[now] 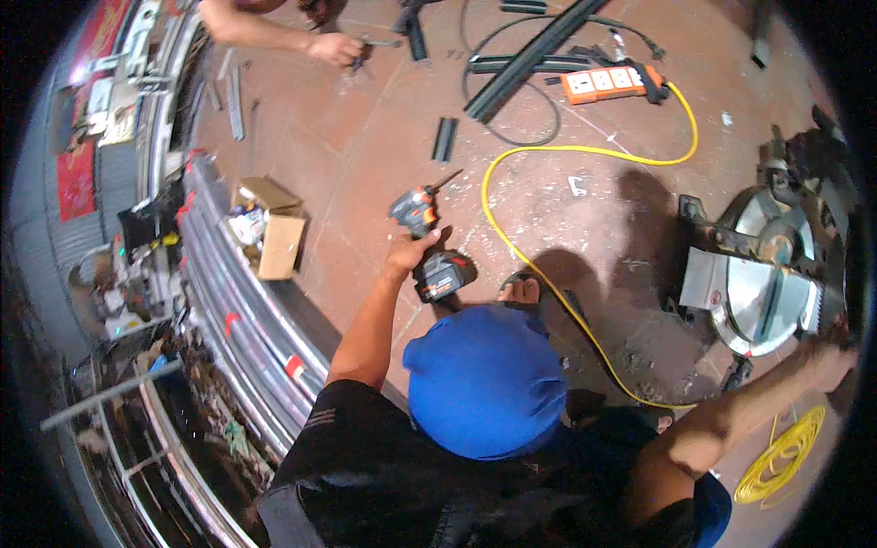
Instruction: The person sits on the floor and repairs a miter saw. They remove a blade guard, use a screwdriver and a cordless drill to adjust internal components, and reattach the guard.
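Note:
My left hand (416,250) is wrapped round the grip of an orange and black cordless drill (417,212), its long bit pointing up and to the right. The drill's black battery pack (442,278) shows below my fingers. Off to the right my other arm stretches out, and my right hand (833,362) is close to the near right side of a miter saw (766,297). Its fingers are lost in the dark rim, so their grip is hidden. Between my arms is a rounded blue cloth shape (484,382), with a sandalled foot (521,290) just beyond.
An orange power strip (610,84) with a yellow cord (491,203) lies beyond the drill, near dark metal profiles (525,68). Long bundled tubes (239,306) and an opened cardboard box (280,245) are left. Another person's hand (336,49) holds a small tool. Coiled yellow cable (781,457) lies right.

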Available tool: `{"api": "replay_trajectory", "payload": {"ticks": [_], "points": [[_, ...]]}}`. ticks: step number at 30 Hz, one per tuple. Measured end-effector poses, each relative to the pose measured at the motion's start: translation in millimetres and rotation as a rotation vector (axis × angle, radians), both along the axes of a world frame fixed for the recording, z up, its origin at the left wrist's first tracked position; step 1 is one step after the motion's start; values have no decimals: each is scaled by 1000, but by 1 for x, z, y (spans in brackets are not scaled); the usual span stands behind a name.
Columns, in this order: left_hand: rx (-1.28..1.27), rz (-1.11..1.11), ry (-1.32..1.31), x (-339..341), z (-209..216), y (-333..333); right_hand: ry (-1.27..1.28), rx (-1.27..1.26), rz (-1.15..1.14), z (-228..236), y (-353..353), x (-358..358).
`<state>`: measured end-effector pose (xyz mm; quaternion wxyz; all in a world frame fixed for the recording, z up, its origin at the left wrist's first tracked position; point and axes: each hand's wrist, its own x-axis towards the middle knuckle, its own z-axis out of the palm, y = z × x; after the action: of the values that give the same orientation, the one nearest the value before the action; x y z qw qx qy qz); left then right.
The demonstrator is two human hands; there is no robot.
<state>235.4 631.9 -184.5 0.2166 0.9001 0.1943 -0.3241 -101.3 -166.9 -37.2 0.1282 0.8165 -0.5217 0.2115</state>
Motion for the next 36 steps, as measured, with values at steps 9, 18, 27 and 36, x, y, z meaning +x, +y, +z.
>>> {"api": "replay_trajectory", "payload": {"ticks": [9, 18, 27, 36], "points": [[-1210, 402, 109, 0, 22, -55, -1519, 305, 121, 44, 109, 94], [-1201, -526, 99, 4, 213, -344, -1708, 378, 147, 77, 125, 105], [-1258, -562, 216, -108, 316, -488, -1614, 513, 69, 73, 120, 90], [-1073, -693, -359, -153, 295, -518, -1492, 490, 111, 63, 115, 85]]}}
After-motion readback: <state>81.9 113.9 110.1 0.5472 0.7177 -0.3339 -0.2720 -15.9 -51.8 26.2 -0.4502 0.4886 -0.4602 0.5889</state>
